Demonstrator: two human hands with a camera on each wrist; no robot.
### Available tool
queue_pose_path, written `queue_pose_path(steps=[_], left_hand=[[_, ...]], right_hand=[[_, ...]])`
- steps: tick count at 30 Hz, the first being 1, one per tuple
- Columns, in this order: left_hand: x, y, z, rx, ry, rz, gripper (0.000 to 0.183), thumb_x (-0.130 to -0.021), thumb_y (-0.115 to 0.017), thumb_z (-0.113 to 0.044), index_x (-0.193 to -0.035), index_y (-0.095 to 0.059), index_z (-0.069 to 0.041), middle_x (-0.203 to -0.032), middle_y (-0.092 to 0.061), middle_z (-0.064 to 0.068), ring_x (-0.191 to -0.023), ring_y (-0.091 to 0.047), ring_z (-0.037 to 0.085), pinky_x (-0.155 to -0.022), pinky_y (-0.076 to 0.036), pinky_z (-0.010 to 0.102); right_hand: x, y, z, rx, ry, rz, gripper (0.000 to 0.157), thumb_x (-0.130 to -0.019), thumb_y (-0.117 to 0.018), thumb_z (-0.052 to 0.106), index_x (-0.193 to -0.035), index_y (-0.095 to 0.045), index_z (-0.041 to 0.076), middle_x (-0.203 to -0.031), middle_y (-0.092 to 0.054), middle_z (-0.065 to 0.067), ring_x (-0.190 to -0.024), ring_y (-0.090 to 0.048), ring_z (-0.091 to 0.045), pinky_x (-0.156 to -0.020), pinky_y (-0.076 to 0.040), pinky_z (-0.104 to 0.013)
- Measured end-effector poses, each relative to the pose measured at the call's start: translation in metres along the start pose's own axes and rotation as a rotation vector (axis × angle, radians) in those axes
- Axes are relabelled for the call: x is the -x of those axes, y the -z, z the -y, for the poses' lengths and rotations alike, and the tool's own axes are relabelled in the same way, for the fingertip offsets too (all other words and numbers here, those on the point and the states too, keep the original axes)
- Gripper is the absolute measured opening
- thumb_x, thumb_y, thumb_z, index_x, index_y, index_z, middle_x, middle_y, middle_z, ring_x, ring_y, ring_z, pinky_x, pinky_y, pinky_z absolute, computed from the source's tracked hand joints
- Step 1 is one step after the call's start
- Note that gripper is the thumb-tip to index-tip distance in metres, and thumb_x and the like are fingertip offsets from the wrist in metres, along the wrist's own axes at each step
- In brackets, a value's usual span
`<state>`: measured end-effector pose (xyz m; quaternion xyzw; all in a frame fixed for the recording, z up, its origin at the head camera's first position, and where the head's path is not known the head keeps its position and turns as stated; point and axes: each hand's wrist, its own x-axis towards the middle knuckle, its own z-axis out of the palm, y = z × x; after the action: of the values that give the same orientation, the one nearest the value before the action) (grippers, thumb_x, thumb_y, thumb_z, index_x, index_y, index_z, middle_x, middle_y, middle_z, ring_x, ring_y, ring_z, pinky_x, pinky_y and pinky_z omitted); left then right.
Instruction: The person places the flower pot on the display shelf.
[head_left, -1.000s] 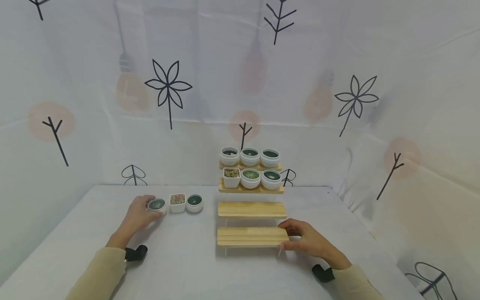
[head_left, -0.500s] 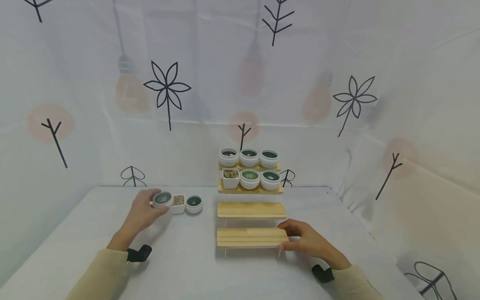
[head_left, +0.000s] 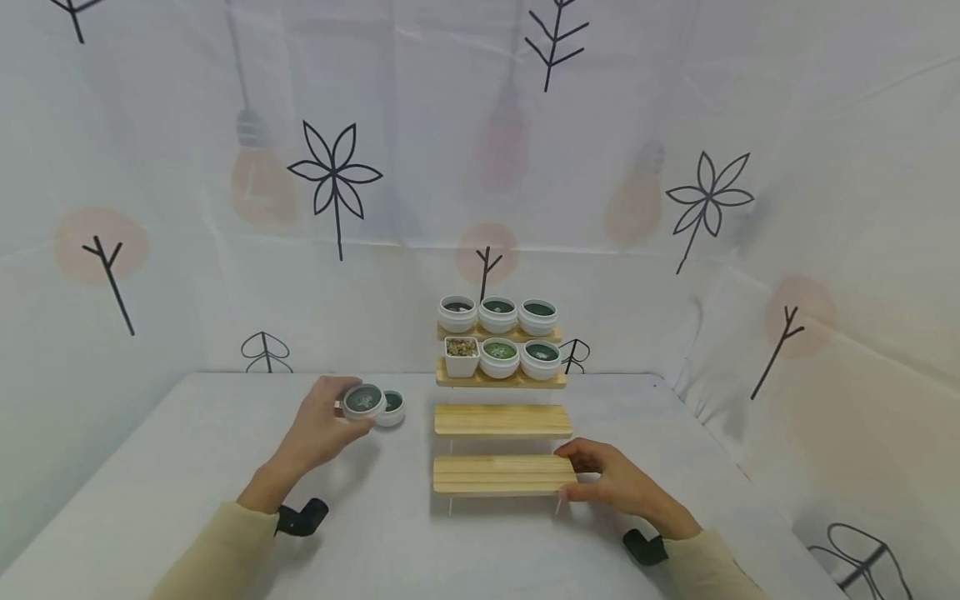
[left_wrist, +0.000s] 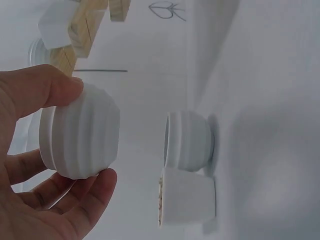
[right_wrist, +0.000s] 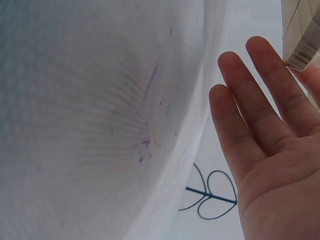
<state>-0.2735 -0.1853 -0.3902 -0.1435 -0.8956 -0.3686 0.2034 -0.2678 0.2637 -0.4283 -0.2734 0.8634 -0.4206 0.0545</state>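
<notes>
Fingers [left_wrist: 95,200] and thumb [left_wrist: 57,87] of the left hand [head_left: 322,429] are set on opposite sides of a white ribbed round pot [head_left: 364,403]; its wall is pinched, and it is held roughly upright, clear of the tabletop [head_left: 412,550]. For a good carry, a level pot and a firm but light pinch are advised, so that nothing is spilled (the filling looks dark green, too small to identify). By the right hand [head_left: 618,482], the right end of the lowest wooden shelf [head_left: 495,475] is pinched between thumb and forefinger; three other fingers are seen straight, slightly apart. Gentle pressure is advised there, as the legs look thin. Position noted: the held pot is lodged between thumb and fingertips, its base apparently unsupported from below. Just beside it, a second round pot [head_left: 394,415] is stood on the table; next to that, a square pot [left_wrist: 190,197] is seen from the left wrist only. The four-tier stand [head_left: 502,421] is placed to the right, apart from the held pot.
</notes>
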Motion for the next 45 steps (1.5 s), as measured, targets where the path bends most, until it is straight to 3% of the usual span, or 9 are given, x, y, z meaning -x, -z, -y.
queue_pose_path(steps=[13, 19, 32, 38, 45], left_hand=[[0.004, -0.02, -0.041, 0.029, -0.111, 0.013, 0.062, -0.072, -0.082, -0.017, -0.126, -0.054, -0.004, -0.114, -0.053, 0.007, -0.102, -0.053, 0.019, -0.081, -0.054, 0.033], [0.003, -0.027, -0.06, 0.082, -0.169, 0.025, 0.062, -0.071, -0.083, -0.016, -0.125, -0.055, -0.004, -0.112, -0.053, 0.004, -0.1, -0.054, 0.014, -0.079, -0.053, 0.024], [-0.013, -0.063, -0.117, 0.239, -0.288, 0.149, 0.058, -0.073, -0.08, -0.019, -0.124, -0.057, -0.006, -0.115, -0.051, 0.003, -0.1, -0.053, 0.011, -0.077, -0.053, 0.023], [-0.021, -0.08, -0.138, 0.23, -0.311, 0.156, 0.057, -0.073, -0.08, -0.02, -0.124, -0.057, -0.004, -0.112, -0.052, 0.006, -0.096, -0.054, 0.013, -0.076, -0.052, 0.023], [-0.03, -0.101, -0.148, 0.225, -0.287, 0.136, 0.056, -0.072, -0.08, -0.02, -0.121, -0.058, -0.004, -0.117, -0.052, 0.006, -0.099, -0.053, 0.014, -0.078, -0.051, 0.023]], right_hand=[[0.0, 0.0, 0.0, -0.005, -0.018, 0.002, 0.041, -0.08, -0.077, 0.026, -0.116, -0.062, 0.015, -0.107, -0.064, -0.001, -0.098, -0.062, -0.018, -0.087, -0.05, -0.034], [-0.001, 0.0, 0.001, -0.004, -0.013, 0.003, 0.041, -0.08, -0.077, 0.026, -0.116, -0.062, 0.015, -0.107, -0.064, 0.0, -0.098, -0.063, -0.017, -0.088, -0.05, -0.034], [-0.001, 0.0, -0.001, -0.013, -0.013, 0.005, 0.041, -0.08, -0.077, 0.026, -0.116, -0.062, 0.014, -0.107, -0.064, -0.001, -0.099, -0.063, -0.017, -0.088, -0.05, -0.036], [-0.002, 0.0, 0.001, -0.015, -0.024, 0.012, 0.042, -0.08, -0.077, 0.027, -0.116, -0.062, 0.014, -0.108, -0.064, 0.0, -0.099, -0.063, -0.018, -0.088, -0.049, -0.035], [-0.001, 0.001, 0.003, -0.016, -0.016, 0.017, 0.041, -0.08, -0.077, 0.027, -0.116, -0.061, 0.014, -0.108, -0.064, 0.0, -0.1, -0.063, -0.018, -0.089, -0.049, -0.038]])
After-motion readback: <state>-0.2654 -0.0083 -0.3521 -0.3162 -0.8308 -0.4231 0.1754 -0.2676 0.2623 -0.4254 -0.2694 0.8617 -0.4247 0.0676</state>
